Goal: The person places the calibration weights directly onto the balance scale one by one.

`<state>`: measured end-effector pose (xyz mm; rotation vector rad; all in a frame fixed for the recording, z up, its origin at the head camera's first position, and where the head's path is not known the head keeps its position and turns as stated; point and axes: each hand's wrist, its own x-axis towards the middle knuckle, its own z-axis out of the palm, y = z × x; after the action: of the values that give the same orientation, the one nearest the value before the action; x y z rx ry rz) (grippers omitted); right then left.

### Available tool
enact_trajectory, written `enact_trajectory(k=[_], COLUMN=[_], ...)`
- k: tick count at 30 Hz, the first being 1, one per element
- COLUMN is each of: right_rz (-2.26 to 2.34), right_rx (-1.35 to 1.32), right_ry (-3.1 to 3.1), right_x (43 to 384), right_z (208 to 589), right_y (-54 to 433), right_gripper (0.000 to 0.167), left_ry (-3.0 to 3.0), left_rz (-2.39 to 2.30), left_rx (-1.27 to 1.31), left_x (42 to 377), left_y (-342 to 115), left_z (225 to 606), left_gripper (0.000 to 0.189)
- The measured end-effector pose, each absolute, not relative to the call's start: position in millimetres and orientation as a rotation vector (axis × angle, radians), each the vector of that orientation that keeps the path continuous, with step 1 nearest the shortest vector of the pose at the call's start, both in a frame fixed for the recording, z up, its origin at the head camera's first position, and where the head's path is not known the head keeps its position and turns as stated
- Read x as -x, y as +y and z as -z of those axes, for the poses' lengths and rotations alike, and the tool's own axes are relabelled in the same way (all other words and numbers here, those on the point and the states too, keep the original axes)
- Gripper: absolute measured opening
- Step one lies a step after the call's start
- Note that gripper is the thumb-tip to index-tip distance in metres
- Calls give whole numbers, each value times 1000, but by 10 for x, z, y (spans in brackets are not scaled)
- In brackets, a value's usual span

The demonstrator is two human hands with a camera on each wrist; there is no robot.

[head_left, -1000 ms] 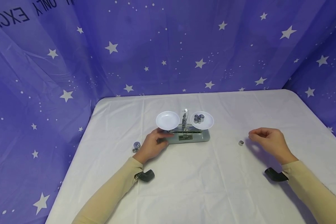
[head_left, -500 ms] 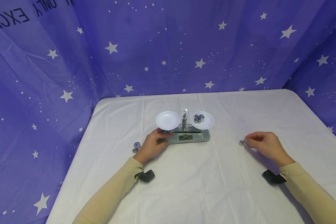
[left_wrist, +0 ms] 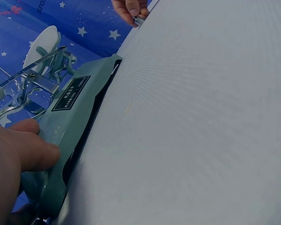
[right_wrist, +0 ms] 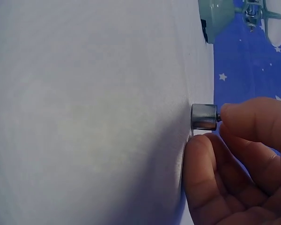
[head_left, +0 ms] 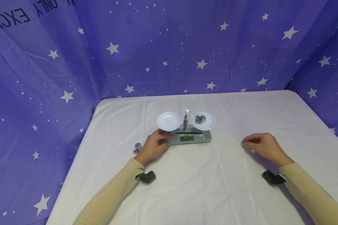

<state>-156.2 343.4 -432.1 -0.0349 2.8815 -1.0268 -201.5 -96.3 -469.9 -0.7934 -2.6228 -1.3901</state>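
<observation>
A balance scale with a grey-green base stands mid-table. Its left end is gripped by my left hand; in the left wrist view the thumb presses the base. The left pan is bare, while the right pan bears several metal weights. Further right, the fingertips of my right hand pinch the small knob of a cylindrical metal weight. That weight appears to stand on the cloth, its knob partly hidden by the fingers.
More metal weights lie just left of my left forearm, partly hidden by the hand. White cloth covers the table. A purple star-patterned curtain hangs behind and at both sides.
My right hand has moved left and slightly down to the lone weight, and its fingertips have closed on the knob. The left hand and the scale have stayed put.
</observation>
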Motion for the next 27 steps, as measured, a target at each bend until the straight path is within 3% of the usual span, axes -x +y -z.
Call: enact_trajectory(k=[27], right_rz=[1110], right_rx=[228], right_ry=[3002], right_x=[1571], right_z=[4358], right_y=[3327], right_gripper=[12], left_ry=[-2620], left_rz=[1413], left_rx=[798], left_x=[2002], left_y=[-970], left_z=[4700], left_gripper=[33])
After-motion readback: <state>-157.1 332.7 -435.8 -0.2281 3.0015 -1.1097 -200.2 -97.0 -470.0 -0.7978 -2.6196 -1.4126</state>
